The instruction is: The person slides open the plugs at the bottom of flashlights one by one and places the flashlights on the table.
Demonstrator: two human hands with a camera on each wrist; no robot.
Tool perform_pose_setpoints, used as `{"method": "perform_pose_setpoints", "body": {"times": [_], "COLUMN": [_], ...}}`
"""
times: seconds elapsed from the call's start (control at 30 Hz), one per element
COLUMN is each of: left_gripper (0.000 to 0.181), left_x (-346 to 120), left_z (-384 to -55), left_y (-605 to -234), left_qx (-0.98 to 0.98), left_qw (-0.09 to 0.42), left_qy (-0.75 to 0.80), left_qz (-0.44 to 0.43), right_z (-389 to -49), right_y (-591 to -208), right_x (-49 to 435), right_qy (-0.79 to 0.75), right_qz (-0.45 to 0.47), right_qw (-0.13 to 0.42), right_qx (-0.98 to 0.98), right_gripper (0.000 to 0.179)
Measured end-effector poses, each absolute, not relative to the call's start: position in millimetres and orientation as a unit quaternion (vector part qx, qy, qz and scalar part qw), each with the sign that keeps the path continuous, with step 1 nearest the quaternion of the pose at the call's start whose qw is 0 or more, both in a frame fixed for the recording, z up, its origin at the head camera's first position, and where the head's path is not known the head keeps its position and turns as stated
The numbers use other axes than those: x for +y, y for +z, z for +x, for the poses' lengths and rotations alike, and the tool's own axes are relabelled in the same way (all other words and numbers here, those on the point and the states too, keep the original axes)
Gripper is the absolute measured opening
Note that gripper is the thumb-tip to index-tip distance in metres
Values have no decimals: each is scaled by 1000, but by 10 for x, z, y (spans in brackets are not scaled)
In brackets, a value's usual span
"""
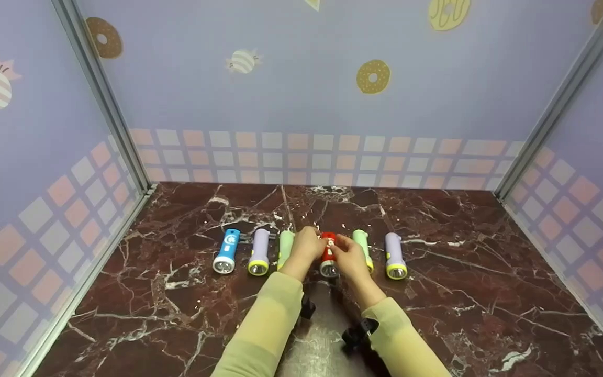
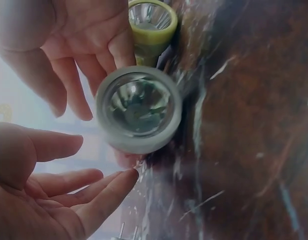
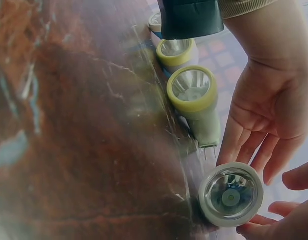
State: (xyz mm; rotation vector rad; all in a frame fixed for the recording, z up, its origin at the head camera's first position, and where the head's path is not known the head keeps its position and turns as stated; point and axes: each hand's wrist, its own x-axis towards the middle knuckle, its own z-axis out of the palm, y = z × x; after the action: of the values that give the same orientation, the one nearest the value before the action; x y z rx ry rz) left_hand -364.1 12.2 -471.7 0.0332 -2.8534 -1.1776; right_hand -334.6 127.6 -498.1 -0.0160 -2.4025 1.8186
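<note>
A red flashlight (image 1: 328, 254) with a white rim lies between my two hands on the marble table, lens facing me. My left hand (image 1: 306, 248) is at its left side, fingers loosely extended; its fingertips are close to the flashlight, but contact cannot be made out. At its right side is my right hand (image 1: 351, 257), with thumb and fingers apart and fingertips near or against the flashlight. The left wrist view shows the flashlight's round lens (image 2: 139, 110) in front of both hands' fingers. Partly behind the left hand lies a green flashlight (image 1: 286, 243); another green flashlight (image 1: 360, 240) lies behind the right hand.
Left in the row are a blue flashlight (image 1: 230, 248) and a purple flashlight (image 1: 260, 248). A second purple flashlight (image 1: 394, 251) ends the row at right. The dark red marble table (image 1: 176, 324) is bounded by patterned panels (image 1: 301, 104) at the back and sides.
</note>
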Motion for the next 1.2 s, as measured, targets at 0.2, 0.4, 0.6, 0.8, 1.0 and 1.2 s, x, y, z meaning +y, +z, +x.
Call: {"method": "perform_pose_setpoints", "body": {"times": [0.2,0.4,0.6,0.8,1.0,1.2], "left_gripper": [20,18,14,16,17,21], "left_x": [136,136,147,141,123,98], "left_z": [-3655,-3650,-3655,-3651,-3639,-3640], "left_y": [-4806,-4844,-4878,-4912,-4907,-4870], "left_qx": [-917,-909,-902,-901,-897,-888], "left_qw": [13,5,9,14,28,43], "left_qy": [-398,-416,-431,-434,-440,-458], "left_qz": [9,12,19,23,20,13], "right_z": [-3340,-3340,-3325,-3327,-3323,-3293], "right_y": [-5020,-5066,-5084,-5111,-5113,-5060], "right_x": [1265,1250,1255,1247,1223,1221], "right_qy": [606,617,607,604,610,626], "right_qz": [-6,-8,-11,-7,-6,3], "right_qw": [52,48,48,48,44,47], "right_qx": [-794,-786,-793,-795,-791,-778], "right_gripper": [44,45,45,45,46,48]}}
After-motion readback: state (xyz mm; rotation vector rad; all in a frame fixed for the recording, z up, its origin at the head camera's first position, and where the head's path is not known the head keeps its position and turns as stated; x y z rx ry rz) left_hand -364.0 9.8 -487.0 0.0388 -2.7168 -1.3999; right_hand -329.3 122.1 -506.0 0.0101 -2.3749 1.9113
